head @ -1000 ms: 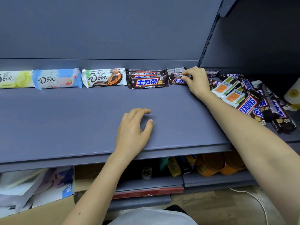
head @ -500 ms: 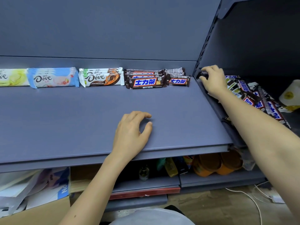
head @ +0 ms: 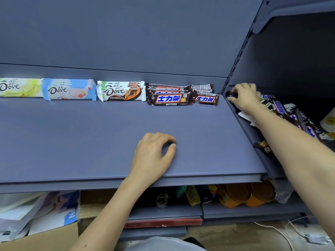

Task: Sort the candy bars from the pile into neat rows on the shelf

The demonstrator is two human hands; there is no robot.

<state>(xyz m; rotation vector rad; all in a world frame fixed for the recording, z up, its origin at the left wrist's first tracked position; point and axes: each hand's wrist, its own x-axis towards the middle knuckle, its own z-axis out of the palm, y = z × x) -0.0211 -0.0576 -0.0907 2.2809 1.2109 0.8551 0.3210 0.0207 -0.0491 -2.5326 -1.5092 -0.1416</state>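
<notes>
The right hand (head: 244, 97) reaches past the side edge of the flat grey-blue metal shelf (head: 90, 138) into the loose pile of brown and white foil-wrapped candy bars (head: 290, 115) that lies under and beyond its wrist. Its fingers are curled round one small dark-wrapped candy bar (head: 231, 95) at the pile's corner. The left hand (head: 154, 153) rests on the shelf near the front lip with its fingers loosely bent, and it holds nothing.

The hold looks like a fingertip grip on slick foil, so the bar could slip as it is lifted over the shelf edge and drop down beside the shelf. The right forearm lies across the pile, so drawing it back may drag neighbouring bars. One dark bar (head: 262, 146) beside the forearm already sits against the shelf's side and seems likely to slide.

The fingers hide the label, so which row the bar belongs to cannot be told, and it might be misfiled. Just to the left of the right hand stands the overlapping row of small brown bars with blue lettering (head: 205, 99). A hasty set-down there could knock it askew into the row of larger brown bars (head: 170, 99) beyond
</notes>
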